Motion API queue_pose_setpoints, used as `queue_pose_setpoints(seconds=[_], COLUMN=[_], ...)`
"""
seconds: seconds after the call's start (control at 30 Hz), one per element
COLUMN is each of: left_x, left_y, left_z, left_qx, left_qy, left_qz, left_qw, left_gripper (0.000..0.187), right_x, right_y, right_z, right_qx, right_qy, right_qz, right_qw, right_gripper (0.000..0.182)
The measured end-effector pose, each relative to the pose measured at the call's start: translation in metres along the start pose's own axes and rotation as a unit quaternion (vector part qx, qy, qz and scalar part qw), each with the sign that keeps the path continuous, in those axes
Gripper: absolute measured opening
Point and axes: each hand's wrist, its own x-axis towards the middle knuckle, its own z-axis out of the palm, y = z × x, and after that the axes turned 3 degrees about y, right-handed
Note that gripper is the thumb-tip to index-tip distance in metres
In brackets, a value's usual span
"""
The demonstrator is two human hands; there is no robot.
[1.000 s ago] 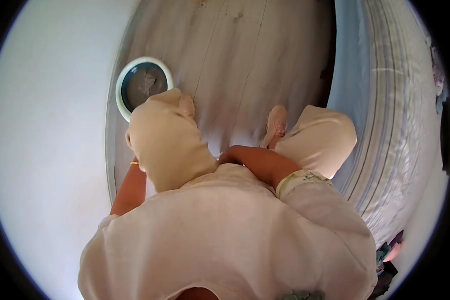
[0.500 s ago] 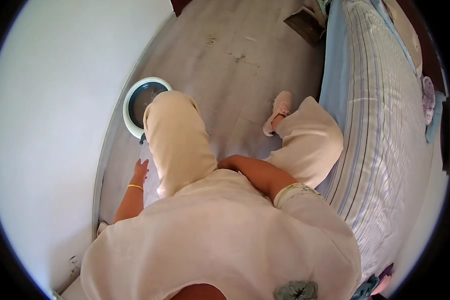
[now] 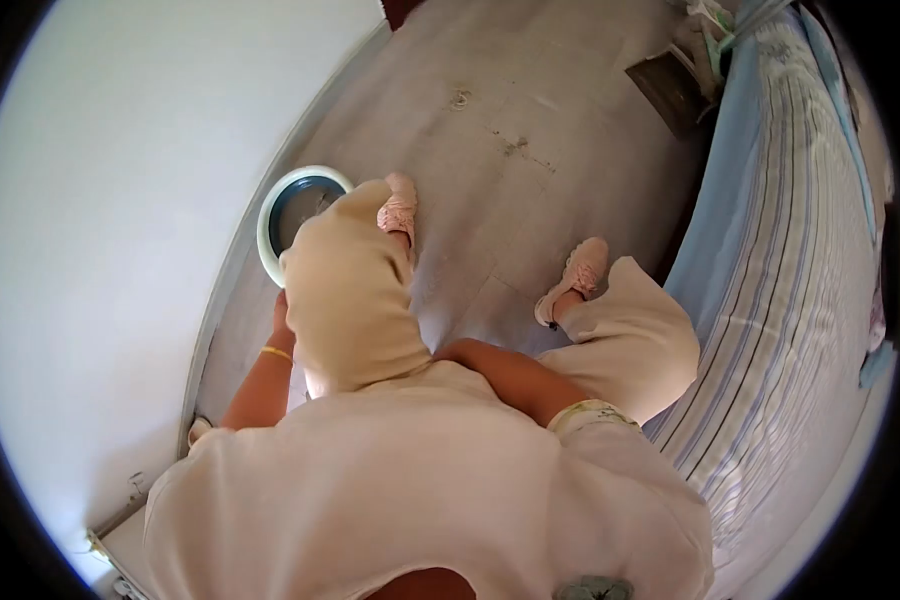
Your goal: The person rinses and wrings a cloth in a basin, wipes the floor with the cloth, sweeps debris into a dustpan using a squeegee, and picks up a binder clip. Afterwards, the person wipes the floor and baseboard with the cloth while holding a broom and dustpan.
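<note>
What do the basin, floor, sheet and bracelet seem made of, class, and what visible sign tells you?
Basin: probably plastic, smooth; its rounded rim is evenly pale.
Floor: wood or wood-look laminate, low sheen; straight plank seams show.
Sheet: matte cloth; it wrinkles softly.
Bracelet: perhaps metal, from its golden colour; too small to judge finish.
</note>
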Motion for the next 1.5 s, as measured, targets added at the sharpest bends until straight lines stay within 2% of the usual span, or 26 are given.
queue_pose_setpoints(seconds=[0.13, 0.17, 0.2, 0.23, 0.27, 0.3, 0.33, 0.37, 0.4, 0.5, 0.6, 0.7, 0.73, 0.83, 0.87, 0.97, 1.0, 1.1, 1.17, 1.2, 1.23, 1.27, 1.3, 1.4, 1.5], left_x=[0.078, 0.011, 0.013, 0.047, 0.043, 0.011, 0.015, 0.014, 0.017, 0.012, 0.022, 0.036, 0.043, 0.042, 0.056, 0.088, 0.086, 0.102, 0.112, 0.114, 0.111, 0.108, 0.102, 0.081, 0.054], left_y=[-0.030, 0.041, 0.047, 0.023, 0.032, 0.067, 0.064, 0.062, 0.058, 0.072, 0.076, 0.084, 0.088, 0.121, 0.117, 0.116, 0.126, 0.121, 0.116, 0.113, 0.112, 0.113, 0.114, 0.119, 0.143], left_z=[0.025, 0.015, 0.019, 0.038, 0.044, 0.033, 0.041, 0.044, 0.049, 0.042, 0.043, 0.056, 0.059, 0.065, 0.074, 0.085, 0.078, 0.076, 0.067, 0.063, 0.058, 0.054, 0.048, 0.030, 0.008], left_qx=[-0.064, -0.011, -0.002, -0.093, -0.107, -0.069, -0.090, -0.159, -0.162, -0.196, -0.170, -0.038, 0.014, 0.293, 0.305, 0.274, 0.250, 0.189, -0.017, -0.121, -0.288, -0.447, -0.593, -0.779, -0.809], left_qy=[0.083, 0.126, 0.146, 0.152, 0.174, 0.182, 0.228, 0.225, 0.257, 0.259, 0.250, 0.254, 0.220, 0.178, 0.174, 0.145, 0.145, 0.208, 0.173, 0.154, 0.123, 0.091, 0.059, -0.030, -0.112], left_qz=[0.105, 0.083, 0.086, 0.085, 0.092, 0.066, 0.070, 0.060, 0.089, 0.066, 0.068, 0.184, 0.233, 0.264, 0.252, 0.141, 0.124, 0.172, 0.132, 0.110, 0.052, -0.007, -0.061, -0.061, -0.044], left_qw=[0.989, 0.988, 0.985, 0.980, 0.975, 0.979, 0.967, 0.959, 0.948, 0.943, 0.951, 0.949, 0.947, 0.902, 0.902, 0.940, 0.949, 0.944, 0.976, 0.975, 0.948, 0.890, 0.801, 0.623, 0.576], left_gripper=[0.065, 0.064, 0.063, 0.062, 0.058, 0.053, 0.050, 0.047, 0.044, 0.040, 0.037, 0.037, 0.047, 0.059, 0.063, 0.059, 0.046, 0.039, 0.036, 0.034, 0.034, 0.033, 0.033, 0.036, 0.040], right_x=[-0.034, -0.043, -0.050, -0.056, -0.064, -0.069, -0.075, -0.081, -0.085, -0.090, -0.088, -0.087, -0.088, -0.093, -0.095, -0.096, -0.097, -0.088, -0.077, -0.058, -0.043, -0.028, -0.021, 0.022, 0.052], right_y=[0.011, 0.013, 0.013, 0.011, 0.011, 0.011, 0.010, 0.009, 0.006, 0.004, -0.001, 0.002, 0.003, 0.008, 0.010, 0.009, -0.006, -0.079, -0.132, -0.137, -0.153, -0.171, -0.205, -0.259, -0.286], right_z=[-0.032, -0.040, -0.049, -0.057, -0.064, -0.070, -0.076, -0.079, -0.084, -0.098, -0.115, -0.136, -0.145, -0.175, -0.187, -0.231, -0.249, -0.314, -0.331, -0.336, -0.335, -0.334, -0.329, -0.314, -0.293], right_qx=[0.022, 0.025, 0.025, 0.021, 0.024, 0.023, 0.022, 0.015, 0.008, -0.002, -0.009, -0.009, -0.009, -0.014, -0.020, -0.035, -0.032, 0.022, 0.049, 0.101, 0.154, 0.194, 0.232, 0.210, 0.311], right_qy=[0.011, 0.017, 0.023, 0.031, 0.053, 0.073, 0.097, 0.123, 0.147, 0.197, 0.224, 0.245, 0.253, 0.273, 0.280, 0.331, 0.360, 0.419, 0.412, 0.382, 0.349, 0.304, 0.257, 0.207, 0.165], right_qz=[0.038, 0.049, 0.063, 0.077, 0.090, 0.100, 0.110, 0.113, 0.116, 0.103, 0.089, 0.078, 0.077, 0.080, 0.081, 0.047, 0.019, -0.070, -0.032, -0.103, -0.172, -0.177, -0.183, -0.139, -0.080], right_qw=[0.999, 0.998, 0.997, 0.996, 0.994, 0.992, 0.989, 0.986, 0.982, 0.975, 0.971, 0.966, 0.964, 0.959, 0.956, 0.942, 0.932, 0.905, 0.909, 0.913, 0.908, 0.916, 0.920, 0.946, 0.933], right_gripper=[0.041, 0.041, 0.041, 0.040, 0.040, 0.040, 0.040, 0.039, 0.039, 0.038, 0.037, 0.037, 0.036, 0.036, 0.035, 0.034, 0.034, 0.029, 0.026, 0.029, 0.033, 0.034, 0.035, 0.061, 0.078])
